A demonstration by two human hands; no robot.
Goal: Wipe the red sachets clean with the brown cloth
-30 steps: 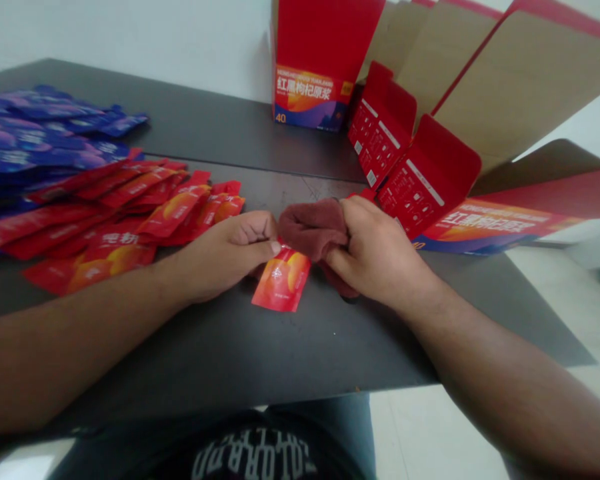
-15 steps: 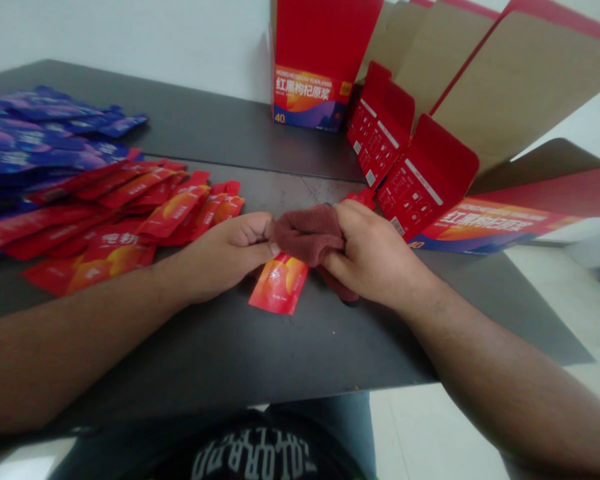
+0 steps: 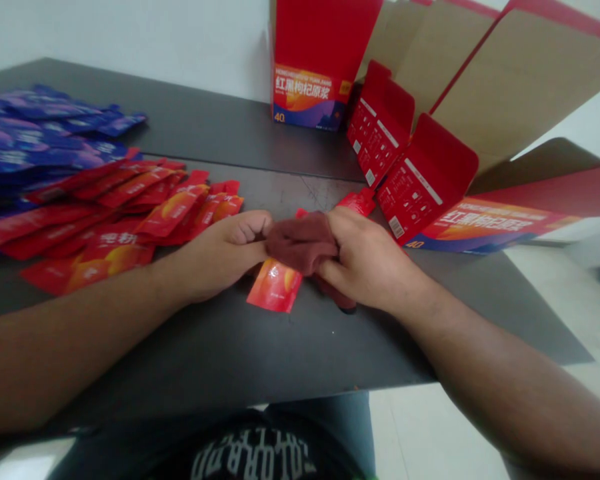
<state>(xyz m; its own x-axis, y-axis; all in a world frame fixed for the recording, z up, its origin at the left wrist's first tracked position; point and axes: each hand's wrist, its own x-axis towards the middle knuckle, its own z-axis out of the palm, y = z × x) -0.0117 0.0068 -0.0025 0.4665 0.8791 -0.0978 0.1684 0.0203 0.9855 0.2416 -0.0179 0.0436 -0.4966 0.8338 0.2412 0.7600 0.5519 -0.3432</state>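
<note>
My right hand is closed round a brown cloth, which lies bunched across the middle of a red-orange pouch. On the pouch's left side, my left hand is closed with the thumb and fingers pinching its edge near the cloth. The pouch's lower end shows below the cloth, its middle is covered. A loose fold of the cloth hangs beneath my right hand. Just beyond that hand another red pouch lies on the dark table.
Red pouches lie heaped at the left, with blue pouches behind them. A printed carton stands at the back. At the right, another carton lies open, its flaps spread, beside small red boxes.
My right hand and the cloth have shifted slightly left over the pouch. More of the red pouch behind my right hand now shows.
</note>
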